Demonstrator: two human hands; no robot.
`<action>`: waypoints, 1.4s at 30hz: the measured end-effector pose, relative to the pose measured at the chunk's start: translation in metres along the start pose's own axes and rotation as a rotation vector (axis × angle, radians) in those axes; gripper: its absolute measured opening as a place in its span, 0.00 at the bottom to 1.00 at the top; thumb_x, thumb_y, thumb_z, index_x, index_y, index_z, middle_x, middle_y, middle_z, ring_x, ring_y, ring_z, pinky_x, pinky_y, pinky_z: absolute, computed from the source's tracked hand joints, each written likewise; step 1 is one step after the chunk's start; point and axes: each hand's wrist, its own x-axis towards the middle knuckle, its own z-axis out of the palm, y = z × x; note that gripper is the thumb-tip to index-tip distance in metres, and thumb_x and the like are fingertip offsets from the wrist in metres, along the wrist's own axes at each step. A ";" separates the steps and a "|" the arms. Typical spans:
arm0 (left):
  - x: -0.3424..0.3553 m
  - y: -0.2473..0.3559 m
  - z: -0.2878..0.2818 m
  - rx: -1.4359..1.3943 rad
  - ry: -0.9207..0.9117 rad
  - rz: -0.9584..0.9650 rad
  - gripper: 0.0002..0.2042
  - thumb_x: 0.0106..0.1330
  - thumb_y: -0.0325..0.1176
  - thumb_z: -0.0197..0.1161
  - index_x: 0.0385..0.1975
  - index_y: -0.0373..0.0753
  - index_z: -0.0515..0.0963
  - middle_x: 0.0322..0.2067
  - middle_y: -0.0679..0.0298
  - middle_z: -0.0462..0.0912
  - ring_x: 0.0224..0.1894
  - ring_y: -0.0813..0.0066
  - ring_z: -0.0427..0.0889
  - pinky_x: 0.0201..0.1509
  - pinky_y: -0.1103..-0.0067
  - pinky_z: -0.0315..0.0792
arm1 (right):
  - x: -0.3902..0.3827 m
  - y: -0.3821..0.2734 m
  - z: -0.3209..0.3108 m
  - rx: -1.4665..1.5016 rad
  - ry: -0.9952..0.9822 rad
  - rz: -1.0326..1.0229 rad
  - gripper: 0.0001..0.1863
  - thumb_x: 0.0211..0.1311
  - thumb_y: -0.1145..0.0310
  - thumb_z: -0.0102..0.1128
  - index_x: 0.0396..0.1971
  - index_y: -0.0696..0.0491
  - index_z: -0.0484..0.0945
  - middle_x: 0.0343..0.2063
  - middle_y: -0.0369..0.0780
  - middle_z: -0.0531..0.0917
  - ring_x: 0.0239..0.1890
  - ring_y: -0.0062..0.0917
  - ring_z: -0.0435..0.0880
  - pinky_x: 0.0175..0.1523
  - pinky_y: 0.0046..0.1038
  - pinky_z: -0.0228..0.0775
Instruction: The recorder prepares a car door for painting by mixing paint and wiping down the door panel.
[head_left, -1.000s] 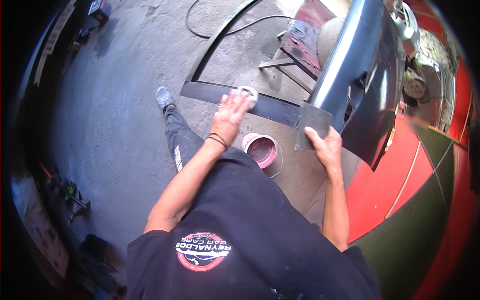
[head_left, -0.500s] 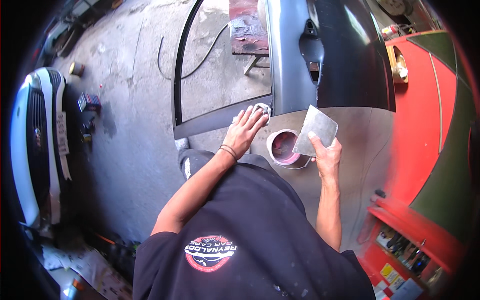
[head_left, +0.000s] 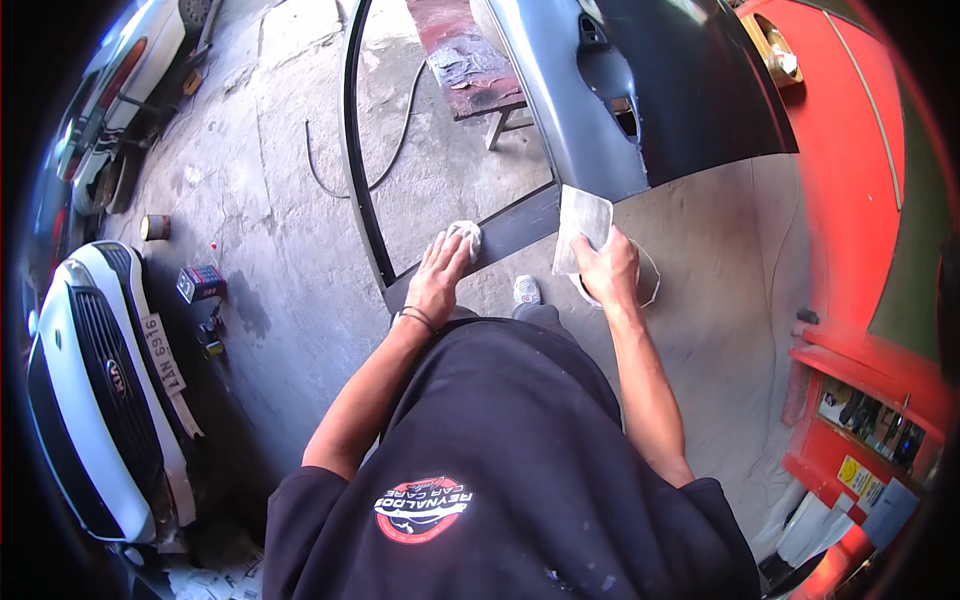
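Note:
A dark car door [head_left: 700, 110] lies ahead of me, with an open window frame [head_left: 508, 232] at its left. On the bar of this frame, my left hand [head_left: 432, 287] presses a crumpled whitish cloth [head_left: 466, 236] under its fingers. My right hand [head_left: 612, 272] grips a flat grey rectangular sheet [head_left: 586, 218], which looks like sandpaper, thumb on top. The sheet's upper end overlaps the door's near edge in view; whether it touches I cannot tell. Beneath the right hand, a bucket is mostly hidden, only its wire handle [head_left: 657, 285] and part of the rim showing.
A worktable [head_left: 475, 80] shows through the window opening, with a hose [head_left: 405, 140] on the concrete floor. Left are a white car bumper [head_left: 110, 400], a blue box-shaped can [head_left: 202, 284] and a round tin [head_left: 155, 227]. A red shelf unit [head_left: 850, 350] stands right.
My left hand has slid the cloth leftward along the frame bar. The right hand has brought the grey sheet left to the door edge, covering the bucket. The whole view has turned.

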 end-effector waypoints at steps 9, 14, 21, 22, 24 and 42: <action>-0.025 -0.050 -0.021 -0.070 -0.154 0.057 0.38 0.75 0.17 0.58 0.88 0.41 0.72 0.91 0.47 0.67 0.93 0.38 0.63 0.96 0.51 0.61 | 0.000 -0.057 0.076 -0.182 -0.079 -0.031 0.26 0.75 0.51 0.76 0.48 0.64 0.90 0.41 0.63 0.95 0.47 0.62 0.98 0.56 0.56 0.90; -0.024 -0.056 -0.027 -0.103 -0.190 0.070 0.43 0.71 0.16 0.59 0.90 0.44 0.69 0.92 0.49 0.64 0.94 0.39 0.59 0.98 0.51 0.57 | -0.006 -0.052 0.104 -0.114 -0.038 0.090 0.25 0.75 0.51 0.77 0.48 0.64 0.90 0.41 0.63 0.95 0.47 0.62 0.98 0.58 0.56 0.89; -0.036 -0.056 -0.030 -0.119 -0.148 0.074 0.45 0.70 0.16 0.59 0.91 0.47 0.68 0.92 0.50 0.64 0.95 0.40 0.59 0.98 0.49 0.55 | -0.008 -0.063 0.085 -0.007 0.040 0.061 0.27 0.73 0.49 0.79 0.44 0.64 0.89 0.39 0.62 0.96 0.44 0.59 0.99 0.54 0.55 0.91; -0.035 -0.054 -0.030 -0.122 -0.148 0.081 0.45 0.70 0.16 0.59 0.91 0.47 0.68 0.92 0.50 0.64 0.95 0.40 0.59 0.98 0.49 0.55 | -0.012 -0.053 0.095 -0.113 0.031 0.059 0.27 0.73 0.49 0.79 0.43 0.64 0.89 0.38 0.62 0.95 0.43 0.59 0.99 0.53 0.55 0.91; -0.038 -0.054 -0.029 -0.104 -0.164 0.063 0.44 0.71 0.17 0.59 0.92 0.46 0.67 0.93 0.50 0.64 0.95 0.41 0.58 0.98 0.49 0.54 | -0.026 -0.062 0.126 -0.183 -0.050 -0.001 0.26 0.73 0.49 0.78 0.40 0.63 0.89 0.36 0.62 0.94 0.42 0.61 0.98 0.52 0.55 0.90; -0.024 0.024 0.022 0.027 -0.016 -0.146 0.36 0.86 0.37 0.62 0.92 0.37 0.64 0.94 0.44 0.59 0.96 0.35 0.53 0.98 0.48 0.47 | -0.049 -0.008 0.013 -0.079 0.036 -0.065 0.23 0.73 0.55 0.83 0.48 0.64 0.93 0.38 0.56 0.97 0.45 0.49 1.00 0.52 0.47 0.91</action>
